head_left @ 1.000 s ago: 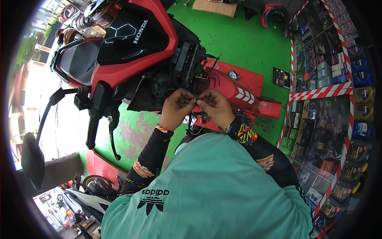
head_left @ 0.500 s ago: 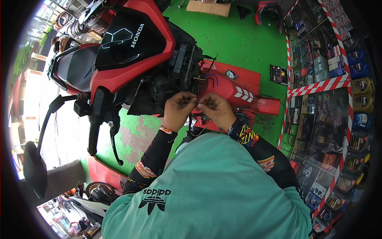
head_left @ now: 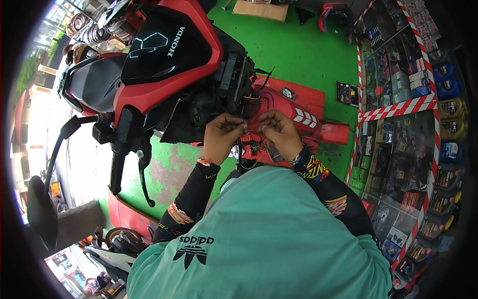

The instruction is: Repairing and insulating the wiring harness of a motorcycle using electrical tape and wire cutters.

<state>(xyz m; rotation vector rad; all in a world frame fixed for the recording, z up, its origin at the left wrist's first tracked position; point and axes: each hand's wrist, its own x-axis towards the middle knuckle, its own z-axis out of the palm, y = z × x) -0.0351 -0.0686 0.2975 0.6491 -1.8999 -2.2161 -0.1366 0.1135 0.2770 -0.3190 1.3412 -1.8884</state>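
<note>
Near the centre of the frame the left hand [head_left: 221, 137] and the right hand [head_left: 280, 133] meet fingertip to fingertip, each grip pinched almost shut on a thin dark wire [head_left: 247, 121] that runs between them. The strand is too fine to show whether it is one piece or two ends being brought together. The hands sit close together and raised just in front of the stripped front of the red and black scooter [head_left: 164, 65], probably because the wire belongs to the tangle of black, red and blue leads [head_left: 261, 94] spilling out of that opening and has little slack.

Directly below and to the right of the hands lies a detached red plastic body panel with white chevron marks [head_left: 303, 117], resting on the green painted floor [head_left: 298, 45]; it looks set aside to expose the wiring. The scooter's black handlebar and brake lever [head_left: 122, 154] hang at the centre left, and a round black mirror [head_left: 40, 212] sits at the lower left. A glass display case edged in red and white striped tape [head_left: 398, 107] fills the right side, crowded with boxed parts and bottles. The person's teal shirt [head_left: 269, 234] blocks the lower middle, hiding whatever lies under the forearms.
</note>
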